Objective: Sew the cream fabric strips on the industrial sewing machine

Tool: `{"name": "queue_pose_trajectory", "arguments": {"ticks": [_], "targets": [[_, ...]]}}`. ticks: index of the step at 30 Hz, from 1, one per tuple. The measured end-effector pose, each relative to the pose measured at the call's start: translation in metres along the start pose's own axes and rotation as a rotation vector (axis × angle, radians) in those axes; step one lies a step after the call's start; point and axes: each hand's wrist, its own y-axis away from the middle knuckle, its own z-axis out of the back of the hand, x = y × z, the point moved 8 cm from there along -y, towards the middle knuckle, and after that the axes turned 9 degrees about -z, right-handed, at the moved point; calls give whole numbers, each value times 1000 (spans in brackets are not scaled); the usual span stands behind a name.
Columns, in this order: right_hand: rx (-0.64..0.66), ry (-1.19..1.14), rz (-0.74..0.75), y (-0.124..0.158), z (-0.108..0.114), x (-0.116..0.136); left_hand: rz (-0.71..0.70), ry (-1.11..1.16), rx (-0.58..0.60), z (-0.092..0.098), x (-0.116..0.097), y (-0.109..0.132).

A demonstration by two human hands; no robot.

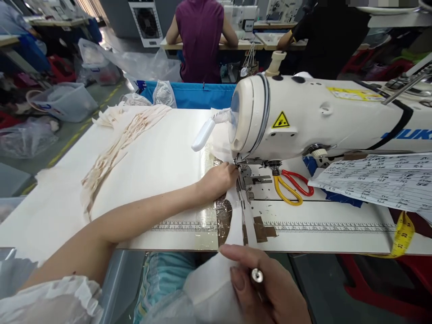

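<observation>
My left hand (pixel 218 181) reaches across the white sewing table (pixel 162 166) to the presser foot (pixel 242 173) of the white sewing machine (pixel 303 119). Its fingers are closed, pinching the white fabric (pixel 236 211) at the needle. My right hand (pixel 266 288) is at the near table edge, closed on the near end of the white fabric, with a small metal-tipped tool (pixel 257 275) between its fingers. The fabric strip runs from my lap up to the needle.
Red and yellow scissors (pixel 292 185) lie on the machine bed. Printed paper sheets (pixel 381 180) and a yellow tape measure (pixel 403 234) are at the right. A row of cream fabric pieces (pixel 114 148) lies on the left. Two people work at benches behind.
</observation>
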Motion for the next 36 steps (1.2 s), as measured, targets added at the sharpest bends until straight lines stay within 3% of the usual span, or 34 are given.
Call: {"name": "queue_pose_trajectory", "arguments": {"ticks": [3,5,8,10,15,20,24,36], "targets": [[151,113,26,-5,-8,-19,48,221,-138,3,16,7],[161,119,-13,-11,-6,-33,37,341,-194,3,23,11],[40,65,-88,-17,4,-46,11,419,-228,1,29,13],[20,75,-60,-19,5,-48,-9,436,-253,0,31,13],[35,153,293,-27,3,-39,-67,429,-322,4,30,14],[-247,435,370,-53,7,-44,-86,424,-343,6,29,15],[-399,638,459,-68,-3,-38,-96,411,-369,8,27,15],[-421,737,461,-80,-16,-38,-120,321,-428,15,22,12]]}}
